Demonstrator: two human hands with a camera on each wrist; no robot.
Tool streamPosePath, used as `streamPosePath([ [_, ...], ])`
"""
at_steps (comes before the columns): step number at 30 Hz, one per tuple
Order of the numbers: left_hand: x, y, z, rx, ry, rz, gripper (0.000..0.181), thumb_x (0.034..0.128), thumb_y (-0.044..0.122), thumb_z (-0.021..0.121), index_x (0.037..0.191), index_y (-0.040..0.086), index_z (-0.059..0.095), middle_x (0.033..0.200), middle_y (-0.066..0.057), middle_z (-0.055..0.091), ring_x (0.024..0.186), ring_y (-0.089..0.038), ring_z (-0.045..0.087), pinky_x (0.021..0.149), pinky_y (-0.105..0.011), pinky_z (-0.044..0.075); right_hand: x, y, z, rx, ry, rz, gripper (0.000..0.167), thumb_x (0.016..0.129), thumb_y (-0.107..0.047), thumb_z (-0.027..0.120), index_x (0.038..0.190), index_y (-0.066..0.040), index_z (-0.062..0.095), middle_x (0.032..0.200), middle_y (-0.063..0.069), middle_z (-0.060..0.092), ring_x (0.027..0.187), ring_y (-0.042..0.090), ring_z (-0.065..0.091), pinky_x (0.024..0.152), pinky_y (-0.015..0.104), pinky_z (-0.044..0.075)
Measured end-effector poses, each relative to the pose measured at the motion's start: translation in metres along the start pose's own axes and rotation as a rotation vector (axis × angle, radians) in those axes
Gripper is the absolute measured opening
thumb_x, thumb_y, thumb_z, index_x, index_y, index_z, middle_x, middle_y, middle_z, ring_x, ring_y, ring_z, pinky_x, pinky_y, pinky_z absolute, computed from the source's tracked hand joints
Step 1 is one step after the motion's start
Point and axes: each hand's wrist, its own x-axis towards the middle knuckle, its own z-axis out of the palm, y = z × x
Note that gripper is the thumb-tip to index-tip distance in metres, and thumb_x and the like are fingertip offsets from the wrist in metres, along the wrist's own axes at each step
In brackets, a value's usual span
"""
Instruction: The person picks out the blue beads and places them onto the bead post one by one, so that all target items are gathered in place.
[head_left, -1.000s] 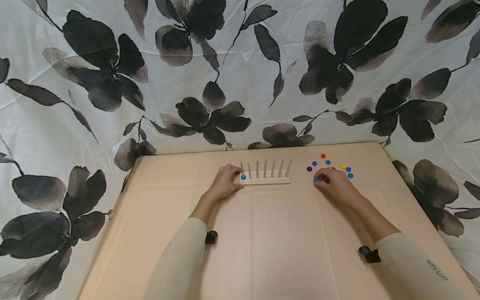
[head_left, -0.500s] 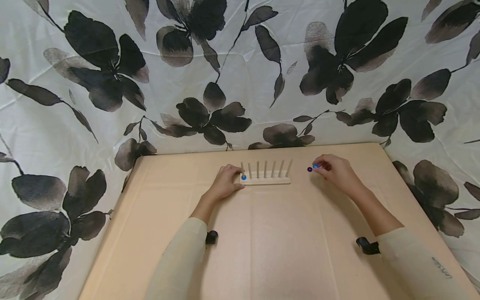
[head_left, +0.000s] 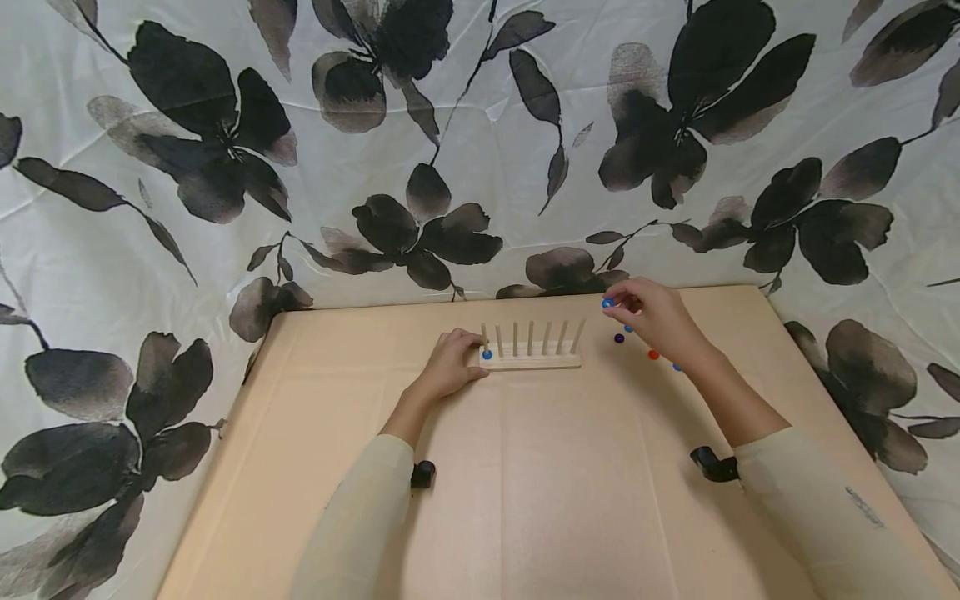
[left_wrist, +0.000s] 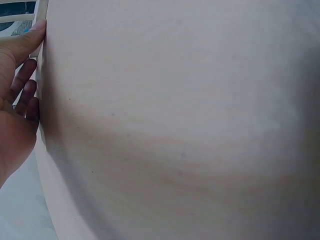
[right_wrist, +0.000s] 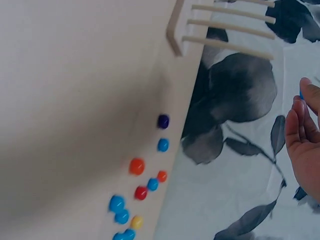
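Note:
A pale wooden peg rack point(head_left: 536, 363) stands on the table with a row of upright pegs. One blue bead point(head_left: 487, 355) sits at the bottom of its leftmost peg; the other pegs look bare. My left hand point(head_left: 450, 364) grips the rack's left end, thumb in front and fingers behind. In the left wrist view, that thumb point(left_wrist: 36, 31) lies against the rack's edge. Up in the air, to the right of the rack, my right hand point(head_left: 656, 321) pinches another blue bead point(head_left: 607, 304) between thumb and fingertips. Only a sliver of this bead shows in the right wrist view.
Loose beads lie right of the rack: a dark purple bead point(right_wrist: 163, 121), an orange bead point(right_wrist: 136, 166), a red bead point(right_wrist: 141, 192), a yellow bead point(right_wrist: 137, 222) and several blue ones. Behind the table point(head_left: 570, 467) hangs a floral cloth point(head_left: 525, 142).
My right hand has lifted a blue bead off the table and carried it up and leftward, uncovering some loose beads. My left hand and the rack stay put.

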Motion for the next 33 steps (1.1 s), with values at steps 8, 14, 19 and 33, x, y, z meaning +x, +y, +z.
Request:
streamPosePath([
  [8,0.001,0.000,0.000,0.007,0.014,0.016,0.053,0.0858,0.024,0.086,0.133,0.011,0.066,0.135,-0.010,0.059,0.128,-0.030,0.047,0.112,-0.045,0.039,0.020,-0.024,0.013,0.022,-0.051,-0.005,0.016,0.092,-0.011,0.078,0.107,-0.006,0.074,0.095,0.007,0.070,0.084,0.020,0.064,0.075,0.026,0.052],
  [14,0.001,0.001,-0.001,0.005,0.010,0.017,0.054,0.0858,0.024,0.086,0.134,0.011,0.066,0.135,-0.010,0.059,0.129,-0.030,0.047,0.113,-0.045,0.039,0.030,-0.039,0.026,0.060,-0.076,-0.032,0.017,0.092,-0.010,0.079,0.107,-0.004,0.073,0.094,0.009,0.071,0.083,0.021,0.065,0.074,0.025,0.052],
  [19,0.001,0.000,0.000,-0.001,0.010,0.016,0.054,0.0856,0.024,0.086,0.134,0.011,0.065,0.136,-0.010,0.059,0.128,-0.030,0.047,0.113,-0.044,0.039,0.036,-0.048,0.038,0.079,-0.088,-0.070,0.018,0.091,-0.010,0.079,0.106,-0.005,0.073,0.095,0.009,0.069,0.084,0.020,0.065,0.075,0.026,0.053],
  [33,0.000,-0.001,0.000,0.006,0.022,0.024,0.055,0.0839,0.023,0.087,0.133,0.010,0.066,0.134,-0.010,0.061,0.126,-0.030,0.048,0.111,-0.043,0.039,0.053,-0.072,0.069,0.079,-0.182,-0.111,0.016,0.091,-0.011,0.079,0.106,-0.006,0.075,0.097,0.007,0.072,0.087,0.020,0.066,0.078,0.034,0.057],
])
